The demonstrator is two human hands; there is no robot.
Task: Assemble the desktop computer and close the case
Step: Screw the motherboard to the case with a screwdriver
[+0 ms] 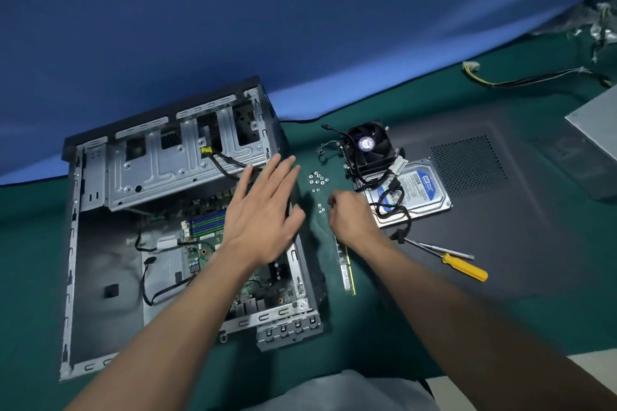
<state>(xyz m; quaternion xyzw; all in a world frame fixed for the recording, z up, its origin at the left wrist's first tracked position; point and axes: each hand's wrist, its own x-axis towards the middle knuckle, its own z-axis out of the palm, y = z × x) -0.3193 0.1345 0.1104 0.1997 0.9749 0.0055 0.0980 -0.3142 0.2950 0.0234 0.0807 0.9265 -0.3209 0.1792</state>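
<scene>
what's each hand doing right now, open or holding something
Left hand: open, above the case.
Right hand: curled at the screws; grip cannot be told.

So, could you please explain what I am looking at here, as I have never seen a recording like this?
There is no robot here. A person wears a camera on the head, so this single picture looks down along both forearms. The left hand is open, fingers spread, over an open desktop computer case lying on its side, with the motherboard showing inside. The right hand curls its fingers at a scatter of small screws; whether it has pinched one cannot be seen. Nearby, on the green mat and the dark side panel, lie a RAM stick, a yellow-handled screwdriver, a cooler fan and a hard drive.
</scene>
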